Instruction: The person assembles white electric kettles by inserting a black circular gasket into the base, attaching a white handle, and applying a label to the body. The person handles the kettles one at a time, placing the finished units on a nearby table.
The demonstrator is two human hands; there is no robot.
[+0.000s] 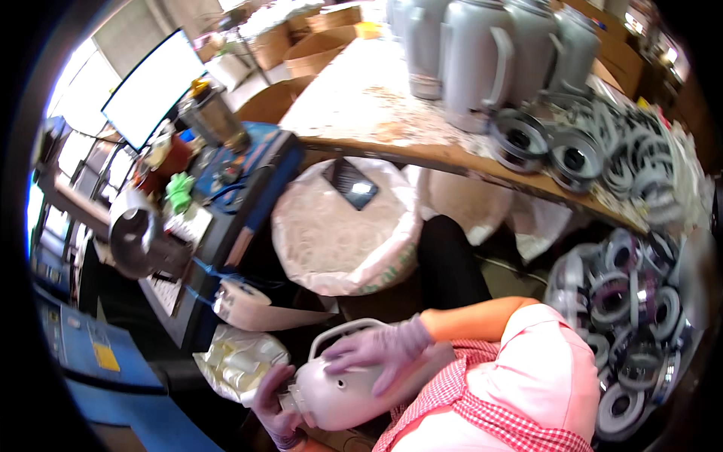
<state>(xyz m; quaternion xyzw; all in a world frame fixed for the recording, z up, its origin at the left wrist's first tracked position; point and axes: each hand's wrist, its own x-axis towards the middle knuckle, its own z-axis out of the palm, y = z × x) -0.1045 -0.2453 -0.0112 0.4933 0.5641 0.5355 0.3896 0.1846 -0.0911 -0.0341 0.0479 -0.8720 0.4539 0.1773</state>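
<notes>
A grey plastic jug (343, 403) lies on its side in front of my body, its neck to the left and its loop handle on the far side. It has a small hole in its wall. Gloved in purple, my right hand (380, 352) is spread over the top of the jug's body and grips it, fingers toward the handle and thumb on the near side. At the neck end, my left hand (275, 407), also in a purple glove, is curled around the opening. Part of the jug's base is hidden by my forearm and checked apron.
Several similar grey jugs (474, 68) stand on the worktable (354, 98), beside grey rings (640, 151). Below right is a heap of ring parts (625, 301). A lined bin (346, 248) holds a dark phone-like device (352, 184). A label roll (241, 301) and bag (237, 361) are left.
</notes>
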